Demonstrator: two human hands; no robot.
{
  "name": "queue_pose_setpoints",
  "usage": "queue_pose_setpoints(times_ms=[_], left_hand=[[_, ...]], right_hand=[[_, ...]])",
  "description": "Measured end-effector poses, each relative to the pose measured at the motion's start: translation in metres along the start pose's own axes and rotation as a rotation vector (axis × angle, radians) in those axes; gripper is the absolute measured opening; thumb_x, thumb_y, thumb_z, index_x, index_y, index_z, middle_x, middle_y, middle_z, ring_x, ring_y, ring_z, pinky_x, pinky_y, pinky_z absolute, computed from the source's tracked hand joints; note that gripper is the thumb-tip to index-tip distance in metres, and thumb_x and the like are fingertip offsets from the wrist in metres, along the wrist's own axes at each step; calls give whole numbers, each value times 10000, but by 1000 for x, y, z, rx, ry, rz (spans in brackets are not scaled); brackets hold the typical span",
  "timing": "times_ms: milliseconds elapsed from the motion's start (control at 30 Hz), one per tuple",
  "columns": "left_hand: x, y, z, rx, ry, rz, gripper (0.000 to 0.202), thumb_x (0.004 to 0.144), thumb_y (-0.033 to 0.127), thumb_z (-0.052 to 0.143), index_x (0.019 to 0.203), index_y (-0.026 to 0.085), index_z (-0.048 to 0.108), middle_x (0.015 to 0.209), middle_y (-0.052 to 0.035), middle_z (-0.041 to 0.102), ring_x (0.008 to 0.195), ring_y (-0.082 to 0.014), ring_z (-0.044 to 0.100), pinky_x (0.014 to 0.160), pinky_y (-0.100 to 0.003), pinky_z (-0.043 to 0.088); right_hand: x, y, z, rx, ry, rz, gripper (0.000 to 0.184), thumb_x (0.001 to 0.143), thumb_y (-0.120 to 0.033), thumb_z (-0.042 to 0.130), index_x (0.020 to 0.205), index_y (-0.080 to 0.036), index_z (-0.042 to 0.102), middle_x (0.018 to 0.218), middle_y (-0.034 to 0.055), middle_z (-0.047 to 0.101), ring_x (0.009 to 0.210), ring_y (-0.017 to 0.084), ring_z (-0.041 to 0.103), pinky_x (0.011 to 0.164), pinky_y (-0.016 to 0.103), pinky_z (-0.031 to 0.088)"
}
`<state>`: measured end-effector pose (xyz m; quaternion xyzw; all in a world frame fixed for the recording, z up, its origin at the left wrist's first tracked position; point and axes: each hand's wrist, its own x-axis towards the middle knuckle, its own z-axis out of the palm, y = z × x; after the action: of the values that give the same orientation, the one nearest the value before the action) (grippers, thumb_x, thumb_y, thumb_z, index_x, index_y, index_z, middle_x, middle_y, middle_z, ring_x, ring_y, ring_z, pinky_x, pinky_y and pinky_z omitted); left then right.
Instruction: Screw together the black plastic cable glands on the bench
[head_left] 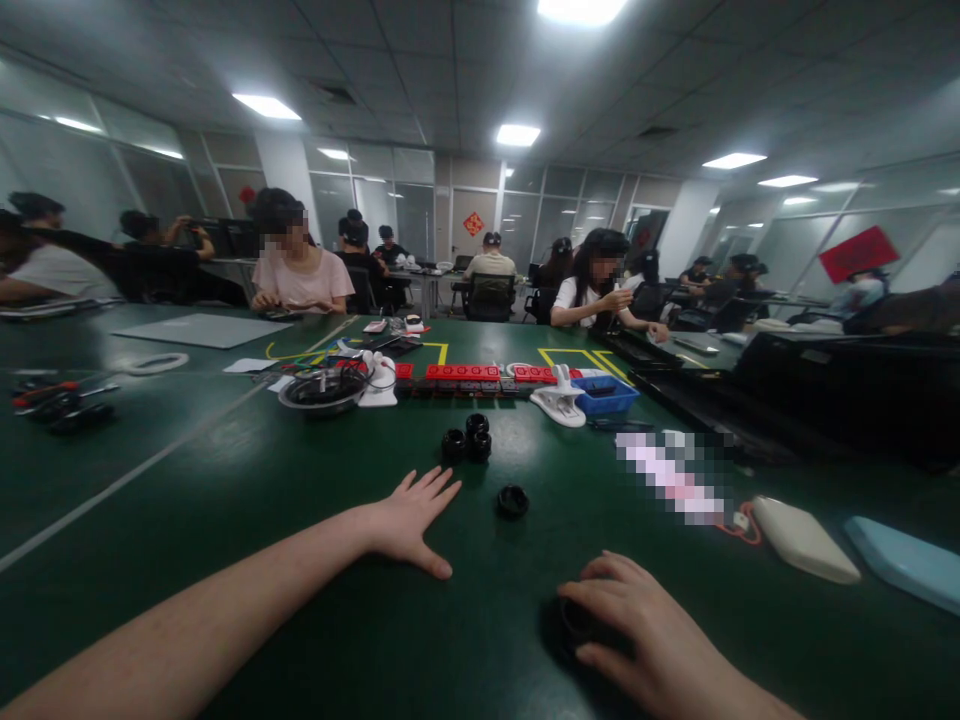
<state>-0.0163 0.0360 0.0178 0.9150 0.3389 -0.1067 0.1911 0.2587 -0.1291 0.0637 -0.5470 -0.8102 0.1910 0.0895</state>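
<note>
Black ring at two o'clock of left hand, its fingers spread flat on the desk; right hand fingers clasp a second ring; ring stack at twelve.

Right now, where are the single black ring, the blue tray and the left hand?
single black ring (513, 500), head view, on its top face.
blue tray (609, 406), head view, on its front wall.
left hand (405, 522), head view, on the back of the hand.
</note>
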Motion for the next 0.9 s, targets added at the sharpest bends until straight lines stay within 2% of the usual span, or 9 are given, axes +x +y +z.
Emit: queue_pose_setpoints(times_ms=[133, 267, 533, 667, 800, 900], left_hand=[[-2, 4, -3, -12, -15, -15, 1095, 586, 751, 500, 1376, 227, -49, 1426, -84, -132, 1291, -330, -111, 1016, -551, -22], [-2, 5, -4, -12, -19, -17, 1089, 589, 758, 486, 1375, 231, -51, 1427, -81, -133, 1292, -324, -114, 1017, -545, -28], [-1, 2, -1, 5, -11, -12, 1082, 597, 747, 491, 1376, 228, -51, 1427, -74, -133, 1293, -324, -107, 1017, -547, -20], [-2, 6, -2, 17, -9, -25, 1114, 574, 764, 490, 1380, 201, -35, 1428, -99, -118, 1296, -316, -102, 1022, -531, -25], [-3, 6, -3, 3, -4, -24, 1109, 573, 779, 470, 1378, 210, -37, 1429, -92, -120, 1297, -312, -106, 1021, -532, -25], [-2, 4, -2, -3, -4, -14, 1105, 573, 778, 472, 1377, 219, -38, 1429, -87, -120, 1297, -310, -109, 1021, -533, -29]], right_hand=[[-30, 30, 1, 22, 82, 193, 346, 774, -349, 509, 1101, -257, 573, 1102, 68, 572, 965, 208, 546, 862, 341, 444], [-47, 59, 2, 23, 184, 320, 386, 760, -428, 489, 1083, -245, 593, 1069, 70, 593, 935, 215, 576, 845, 335, 469], [-53, 116, -15, -16, 342, 540, 514, 671, -526, 502, 1052, -205, 625, 1000, 94, 640, 909, 260, 600, 823, 373, 477], [-51, 147, -19, -31, 414, 607, 552, 619, -554, 535, 1020, -189, 642, 1049, 112, 628, 957, 297, 581, 845, 406, 451], [-52, 156, -13, -7, 529, 730, 615, 608, -581, 512, 1058, -176, 619, 990, 119, 647, 871, 297, 611, 718, 386, 494], [-53, 154, -9, 17, 585, 756, 606, 600, -591, 505, 1042, -193, 620, 942, 96, 660, 806, 282, 622, 631, 354, 499]])
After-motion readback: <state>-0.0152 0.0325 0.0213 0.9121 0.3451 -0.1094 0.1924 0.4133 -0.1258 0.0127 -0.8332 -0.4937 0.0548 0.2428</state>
